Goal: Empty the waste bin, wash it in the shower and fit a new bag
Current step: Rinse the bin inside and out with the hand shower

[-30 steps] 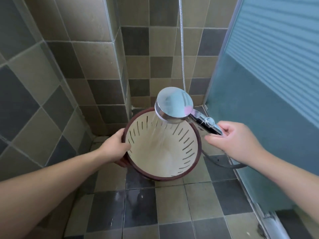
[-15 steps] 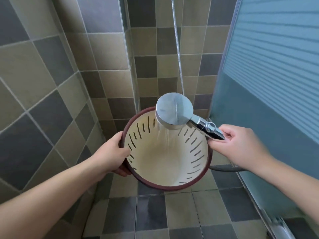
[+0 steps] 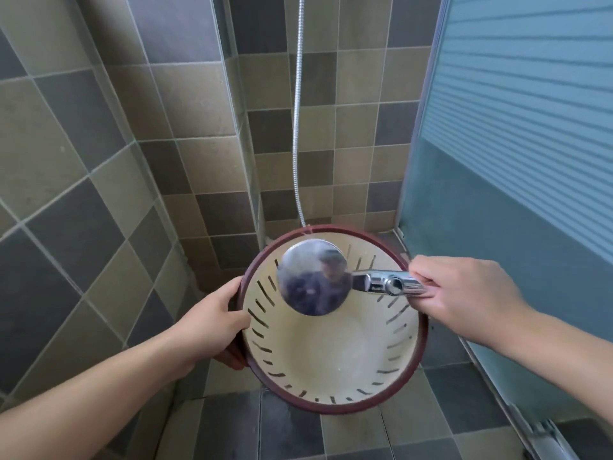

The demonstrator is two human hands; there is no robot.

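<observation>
The waste bin (image 3: 335, 356) is a round cream bucket with slotted walls and a dark red rim, held above the shower floor with its mouth facing me. My left hand (image 3: 215, 317) grips its left rim, thumb inside. My right hand (image 3: 464, 300) holds the handle of a chrome shower head (image 3: 313, 277), which hovers face down over the bin's upper half. The bin is empty inside. No water stream is plainly visible.
Tiled walls (image 3: 99, 161) close in on the left and behind. A frosted blue shower door (image 3: 514, 161) stands at the right with its metal track (image 3: 530, 423) along the floor. The metal hose (image 3: 298, 127) hangs down the back wall.
The bin has come nearer and turned more squarely toward me. The shower head has moved lower over its opening, its handle now level. The view has tilted upward.
</observation>
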